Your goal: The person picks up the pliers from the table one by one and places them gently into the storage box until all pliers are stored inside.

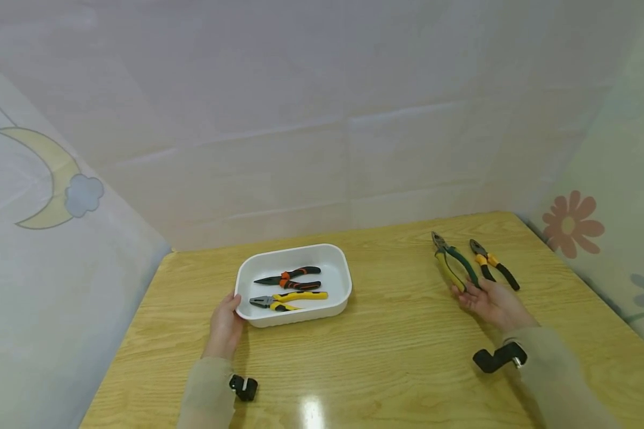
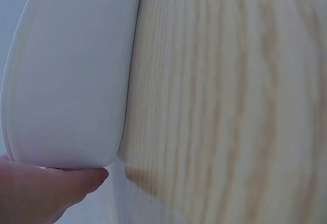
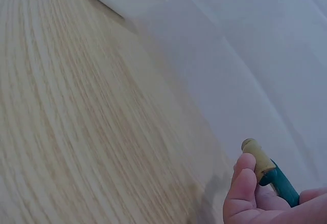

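My left hand (image 1: 227, 325) holds the left end of a white plastic tray (image 1: 349, 280); in the left wrist view its fingers (image 2: 76, 183) lie against the tray's end wall. Inside the tray are long-nose pliers (image 1: 285, 278) with black and orange handles and pliers (image 1: 290, 298) with yellow and black handles. At the right, my right hand (image 1: 496, 304) grips pliers (image 1: 464, 262) by their green and yellow handles, jaws pointing away from me. The right wrist view shows the handle ends (image 3: 260, 160) between the fingers and thumb.
Another pair of pliers (image 1: 494, 262), with black and yellow-orange handles, lies on the wooden table (image 1: 381, 357) just right of the held pair. Pale wall sheets (image 1: 300, 149) stand behind the table and along both sides.
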The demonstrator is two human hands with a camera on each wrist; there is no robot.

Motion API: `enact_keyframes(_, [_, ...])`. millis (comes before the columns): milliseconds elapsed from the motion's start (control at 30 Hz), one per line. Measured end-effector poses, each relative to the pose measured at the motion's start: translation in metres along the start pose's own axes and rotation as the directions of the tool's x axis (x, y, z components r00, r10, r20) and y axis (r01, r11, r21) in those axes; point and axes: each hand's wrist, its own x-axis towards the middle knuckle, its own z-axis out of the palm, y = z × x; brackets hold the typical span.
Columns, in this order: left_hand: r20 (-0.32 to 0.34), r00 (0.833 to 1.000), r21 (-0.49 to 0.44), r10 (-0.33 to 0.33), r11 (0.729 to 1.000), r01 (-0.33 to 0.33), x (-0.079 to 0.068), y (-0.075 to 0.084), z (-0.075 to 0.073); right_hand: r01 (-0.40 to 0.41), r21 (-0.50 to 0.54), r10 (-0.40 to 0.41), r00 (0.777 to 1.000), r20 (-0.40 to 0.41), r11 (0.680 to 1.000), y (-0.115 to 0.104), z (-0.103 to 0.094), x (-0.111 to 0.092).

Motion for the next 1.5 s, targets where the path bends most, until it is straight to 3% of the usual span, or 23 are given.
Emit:
enact_keyframes(233, [0.002, 1.000, 0.009, 0.003, 1.000, -0.003, 0.001, 0.001, 0.000, -0.036, 0.026, 0.034, 0.996, 0.080, 0.999, 0.002, 0.014, -0.005])
enact_keyframes(400, [0.009, 1.000, 0.002, 0.010, 1.000, -0.010, 0.001, 0.000, -0.002, -0.032, -0.017, 0.033, 0.994, 0.103, 0.999, 0.007, 0.024, -0.007])
enact_keyframes(700, [-0.016, 1.000, -0.011, -0.003, 1.000, 0.003, 0.001, 0.001, 0.000, -0.024, -0.066, 0.038, 0.974, 0.225, 0.998, 0.016, 0.038, -0.005])
enact_keyframes(900, [-0.017, 1.000, -0.010, 0.003, 1.000, -0.003, 0.002, 0.002, 0.000, -0.042, -0.074, 0.058, 0.970, 0.236, 0.996, 0.023, 0.048, -0.001])
enact_keyframes(1200, [-0.012, 1.000, 0.008, 0.005, 1.000, -0.005, 0.002, 0.003, 0.003, -0.019, -0.174, 0.068, 0.957, 0.282, 0.985, 0.035, 0.063, 0.002])
enact_keyframes(1500, [-0.007, 1.000, 0.008, -0.006, 1.000, 0.006, 0.001, 0.002, 0.002, 0.020, -0.253, 0.043, 0.969, 0.243, 0.967, 0.046, 0.078, 0.002])
